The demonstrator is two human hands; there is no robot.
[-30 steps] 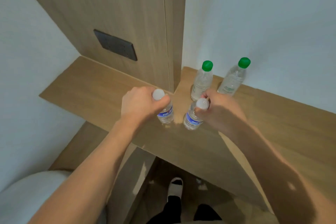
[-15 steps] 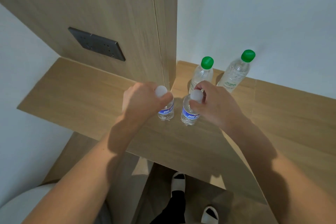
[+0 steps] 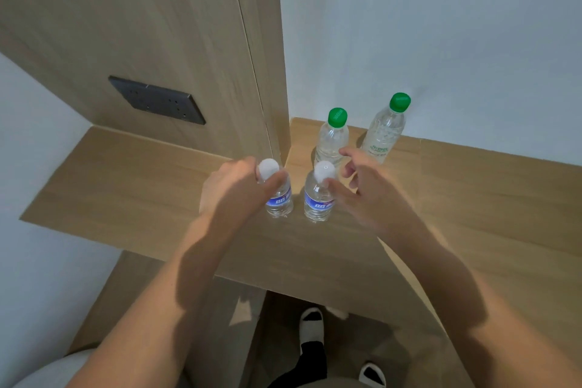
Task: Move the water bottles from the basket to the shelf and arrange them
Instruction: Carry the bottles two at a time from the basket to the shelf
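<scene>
Two small white-capped bottles with blue labels stand side by side on the wooden shelf point(image 3: 132, 192). My left hand point(image 3: 233, 189) grips the neck of the left white-capped bottle point(image 3: 278, 198). My right hand point(image 3: 365, 189) has its fingers spread, and only the thumb tip touches the neck of the right white-capped bottle point(image 3: 318, 201). Behind them, near the white wall, two taller green-capped bottles stand upright: the left green-capped bottle point(image 3: 332, 138) and the right green-capped bottle point(image 3: 385, 132).
A wooden upright panel point(image 3: 176, 41) with a dark socket plate point(image 3: 157, 101) rises at the shelf's back left. The shelf runs on to the right along the wall. Below its front edge I see my slippered feet point(image 3: 311, 324) on the floor.
My right hand has opened its fingers off the right white-capped bottle, which now stands on the shelf. My left hand still holds its bottle. The view has shifted slightly.
</scene>
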